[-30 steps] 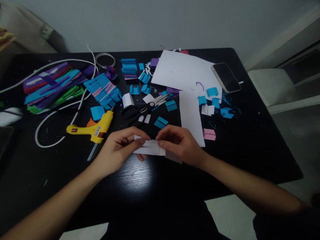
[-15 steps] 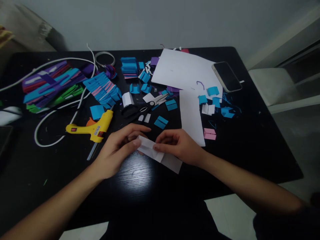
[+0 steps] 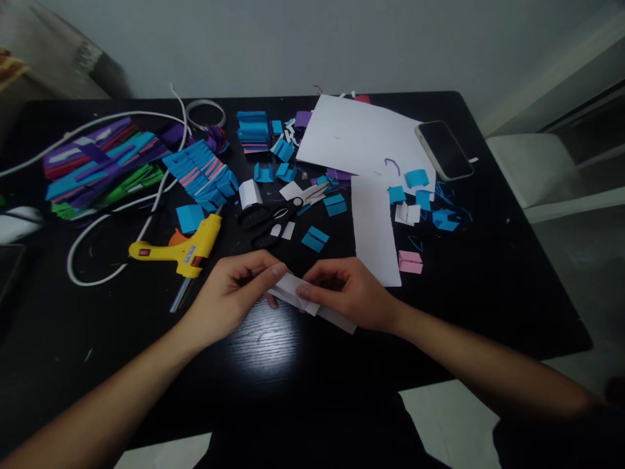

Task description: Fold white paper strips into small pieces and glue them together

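Between my two hands is a folded strip of white paper [image 3: 293,290], held just above the table's near part. My left hand [image 3: 239,286] pinches its left end, thumb on top and fingers behind. Its right part is gripped by my right hand [image 3: 349,290], the thumb pressing on the face and the fingers curled behind. A lower flap of the strip sticks out to the right under my right hand. Beyond my hands lie black-handled scissors [image 3: 293,203] and a creased blue paper piece [image 3: 315,239]. Left of my left hand rests a yellow glue gun [image 3: 200,247].
White sheets [image 3: 361,140] and a phone [image 3: 443,150] lie at the back right. Bundles of coloured paper strips [image 3: 100,163], a white cable [image 3: 73,260] and a tape roll [image 3: 205,104] occupy the left. A pink folded piece [image 3: 410,262] sits right of my hands.
My left fingers have curled in closer around the strip, and its thumb has slid right along it. The strip looks folded flatter, its lower flap more covered. My right hand has barely moved.
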